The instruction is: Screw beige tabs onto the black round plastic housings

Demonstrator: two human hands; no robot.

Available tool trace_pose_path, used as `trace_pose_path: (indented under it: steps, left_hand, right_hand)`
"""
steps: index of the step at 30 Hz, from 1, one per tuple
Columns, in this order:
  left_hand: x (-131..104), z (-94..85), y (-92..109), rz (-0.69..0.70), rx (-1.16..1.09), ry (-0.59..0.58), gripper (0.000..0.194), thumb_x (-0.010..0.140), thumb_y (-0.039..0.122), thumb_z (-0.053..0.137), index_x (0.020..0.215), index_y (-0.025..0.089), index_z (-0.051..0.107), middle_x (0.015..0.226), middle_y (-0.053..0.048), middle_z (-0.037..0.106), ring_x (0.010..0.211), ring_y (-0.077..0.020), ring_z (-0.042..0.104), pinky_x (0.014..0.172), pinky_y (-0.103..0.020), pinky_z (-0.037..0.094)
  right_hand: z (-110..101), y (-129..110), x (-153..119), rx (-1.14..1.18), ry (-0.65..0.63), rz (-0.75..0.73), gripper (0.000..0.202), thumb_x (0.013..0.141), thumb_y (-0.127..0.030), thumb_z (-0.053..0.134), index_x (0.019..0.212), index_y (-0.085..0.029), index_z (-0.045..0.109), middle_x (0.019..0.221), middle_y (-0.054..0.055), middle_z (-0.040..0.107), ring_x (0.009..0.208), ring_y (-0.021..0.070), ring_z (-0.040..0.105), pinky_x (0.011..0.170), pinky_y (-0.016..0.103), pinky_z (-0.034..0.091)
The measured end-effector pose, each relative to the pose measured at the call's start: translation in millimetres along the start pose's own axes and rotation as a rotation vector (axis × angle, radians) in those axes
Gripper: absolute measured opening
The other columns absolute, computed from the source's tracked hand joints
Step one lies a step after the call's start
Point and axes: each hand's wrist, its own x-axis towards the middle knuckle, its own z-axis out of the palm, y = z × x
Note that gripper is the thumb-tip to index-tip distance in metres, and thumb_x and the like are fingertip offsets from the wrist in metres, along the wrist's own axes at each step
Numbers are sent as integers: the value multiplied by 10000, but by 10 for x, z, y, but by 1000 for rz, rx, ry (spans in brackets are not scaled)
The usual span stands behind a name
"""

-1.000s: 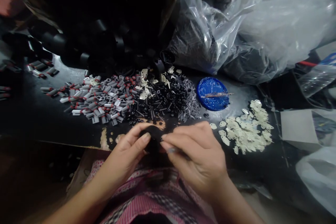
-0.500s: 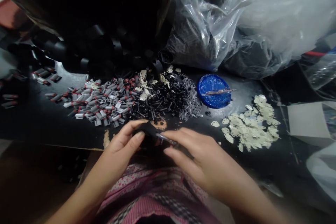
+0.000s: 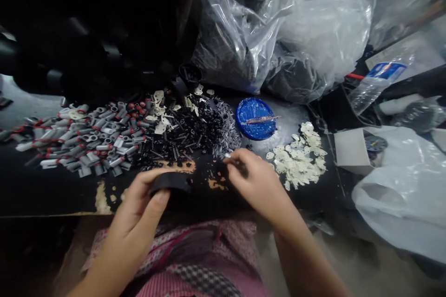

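Observation:
My left hand (image 3: 139, 213) grips a black curved part (image 3: 172, 182) above the table's front edge, thumb below and fingers behind it. To the right, my right hand (image 3: 252, 181) is closed in a pinch around a dark, thin tool (image 3: 240, 166); a small whitish bit shows by its fingertips. Just behind that hand lie thin grey pieces (image 3: 225, 130). Black small parts and springs (image 3: 177, 141) are heaped behind the curved part. Grey tubes with red rings (image 3: 101, 134) form a pile at the left.
A blue lid (image 3: 256, 118) with a stick across it lies behind my right hand. Pale flat plates (image 3: 301, 158) are piled at the right. Farther back stand clear plastic bags (image 3: 240, 51). An open white box (image 3: 353, 151) and a plastic bottle (image 3: 378, 83) are at the far right.
My hands have moved apart. The tool has come away from the black part, and my right hand is nearer the grey pieces. The view has shifted to the right.

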Motion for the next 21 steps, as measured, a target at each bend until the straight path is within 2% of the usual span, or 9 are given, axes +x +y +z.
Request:
trace_pose_path:
  steps: [1,3,7,12,16,21]
  left_hand:
    - [15,31,-24,-19,-1,-12,186,811,361,670,986,300,686,1039,0,695,1084,-240,574,1013,-303,358]
    - [43,74,-60,-13,32,-22,214,805,369,671,994,267,679,1014,-23,690,1030,-243,591,966,-302,394]
    - [76,91,-74,-58,4,-46,210,813,356,665,1001,261,662,934,-16,693,961,-223,609,921,-288,418]
    - [91,70,-61,-53,13,-65,219,818,353,664,1016,261,651,1036,-15,687,1023,-223,599,948,-283,407]
    - [94,53,-70,-52,8,-110,203,839,349,648,1032,285,650,1099,0,664,1097,-218,572,976,-286,397]
    - [115,133,-41,-148,-233,-112,218,863,348,623,1079,334,638,1130,28,653,1130,-196,563,932,-296,479]
  right_hand:
    - [16,48,47,-142,66,-16,106,850,-174,534,897,-197,626,895,44,695,790,188,616,740,341,424]
    - [49,117,127,-301,88,-66,99,851,-186,546,900,-194,631,884,47,694,788,202,614,755,357,395]
    - [91,125,181,-446,87,-141,95,885,-224,553,881,-182,638,839,42,681,737,195,600,738,348,350]
    - [78,17,192,-564,14,-194,126,898,-216,533,839,-172,635,818,48,678,718,198,576,716,343,303]
    - [66,-42,222,-563,-61,-186,108,856,-171,547,782,-157,624,778,51,689,679,187,564,719,346,294]
    - [122,-128,126,-226,18,-285,60,828,-166,596,775,-181,620,729,-10,672,662,142,540,724,310,311]
